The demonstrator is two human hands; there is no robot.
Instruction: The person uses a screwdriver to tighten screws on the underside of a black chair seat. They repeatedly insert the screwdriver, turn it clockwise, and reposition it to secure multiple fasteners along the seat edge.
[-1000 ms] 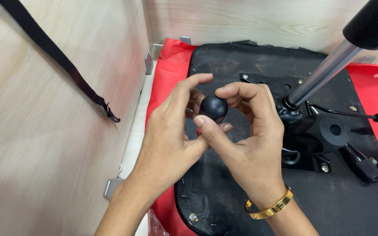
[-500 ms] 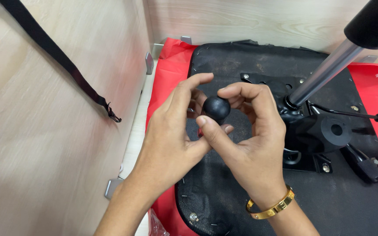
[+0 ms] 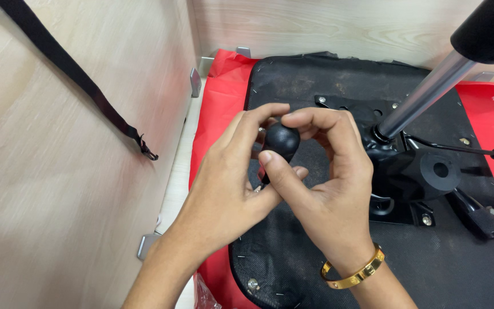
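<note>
Black strap hangs on the wood panel at my left. My left hand and right hand both pinch a round black knob, fingers closed on it, above the upturned black seat base; chrome gas cylinder at right.

A light wooden bench with low wooden walls fills the frame. A red sheet lies flat on it in the middle. A black chair seat lies upside down on the red sheet. Small metal corner brackets sit at the left edge.
</note>
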